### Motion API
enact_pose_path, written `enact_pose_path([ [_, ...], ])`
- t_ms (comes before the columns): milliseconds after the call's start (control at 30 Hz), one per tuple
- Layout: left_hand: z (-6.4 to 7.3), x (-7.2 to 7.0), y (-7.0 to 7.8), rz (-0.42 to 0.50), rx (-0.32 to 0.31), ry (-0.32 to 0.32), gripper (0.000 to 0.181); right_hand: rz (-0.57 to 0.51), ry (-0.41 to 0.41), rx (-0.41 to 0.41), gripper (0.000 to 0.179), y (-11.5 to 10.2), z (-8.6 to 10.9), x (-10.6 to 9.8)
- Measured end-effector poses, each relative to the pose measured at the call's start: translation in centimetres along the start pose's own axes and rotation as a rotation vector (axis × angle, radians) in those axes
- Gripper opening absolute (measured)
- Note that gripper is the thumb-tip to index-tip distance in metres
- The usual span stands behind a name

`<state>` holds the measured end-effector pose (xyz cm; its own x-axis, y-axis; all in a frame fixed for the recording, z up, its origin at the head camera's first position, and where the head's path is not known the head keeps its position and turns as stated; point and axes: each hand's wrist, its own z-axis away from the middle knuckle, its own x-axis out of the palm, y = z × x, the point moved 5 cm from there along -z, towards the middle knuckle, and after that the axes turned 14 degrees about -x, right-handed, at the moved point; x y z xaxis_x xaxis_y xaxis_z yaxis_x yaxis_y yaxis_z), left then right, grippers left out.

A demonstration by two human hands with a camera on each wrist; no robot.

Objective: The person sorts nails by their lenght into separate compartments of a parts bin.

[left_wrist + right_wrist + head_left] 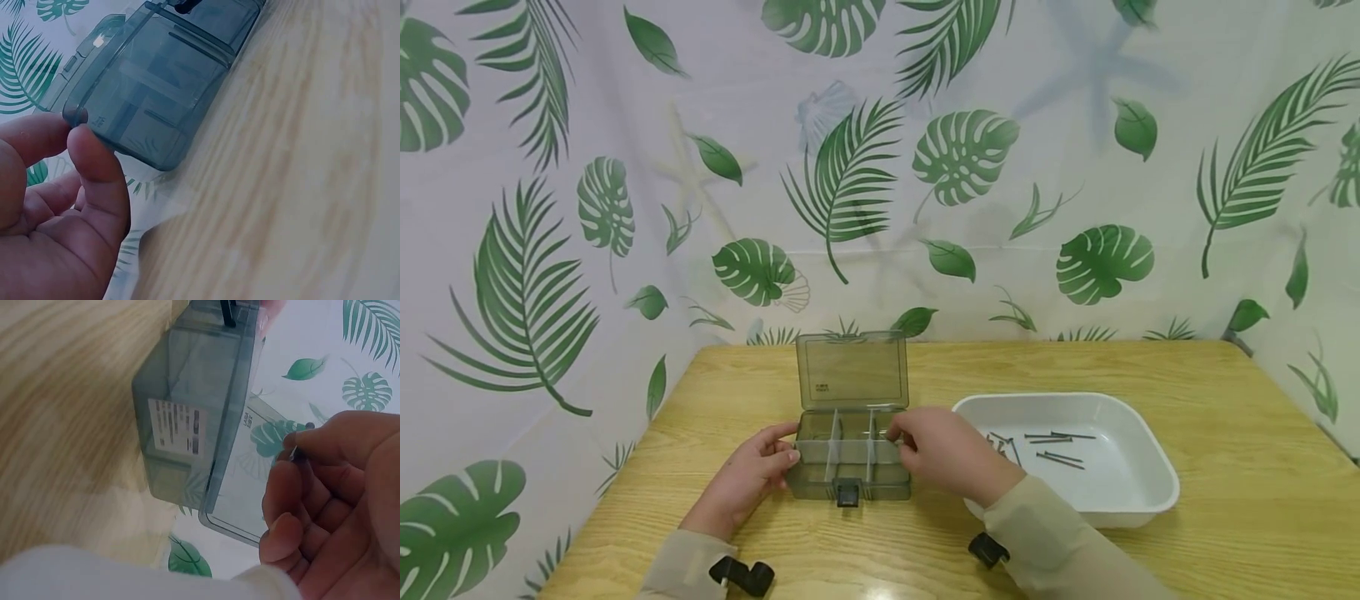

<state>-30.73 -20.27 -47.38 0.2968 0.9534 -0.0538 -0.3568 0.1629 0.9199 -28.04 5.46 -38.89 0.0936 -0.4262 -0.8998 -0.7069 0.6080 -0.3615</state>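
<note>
A smoky-grey transparent compartment box (880,485) sits upright on the table, its hinged lid (852,372) raised behind it, a black latch (847,493) on its front, and dividers splitting the inside into six sections. A left hand (748,471) pinches the box's left edge between thumb and finger. Over the right-hand sections, a right hand (951,450) holds a small, pointed metal fastener (295,453), mostly hidden by the fingers.
</note>
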Motion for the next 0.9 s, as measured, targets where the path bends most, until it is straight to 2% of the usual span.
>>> enact_pose_path([
  [233,0.0,-0.1,0.0,0.004,-0.004,0.009,0.051,0.019,-0.032,-0.019,0.02,-0.3,-0.2,0.2],
  [533,-0.2,-0.1,0.0,0.015,0.006,0.005,0.051,0.065,0.024,-0.052,0.022,0.5,1.0,-0.3],
  [900,-0.3,-0.3,-0.2,0.013,0.015,-0.013,0.055,0.092,0.039,0.039,0.023,3.2,3.6,-2.0],
])
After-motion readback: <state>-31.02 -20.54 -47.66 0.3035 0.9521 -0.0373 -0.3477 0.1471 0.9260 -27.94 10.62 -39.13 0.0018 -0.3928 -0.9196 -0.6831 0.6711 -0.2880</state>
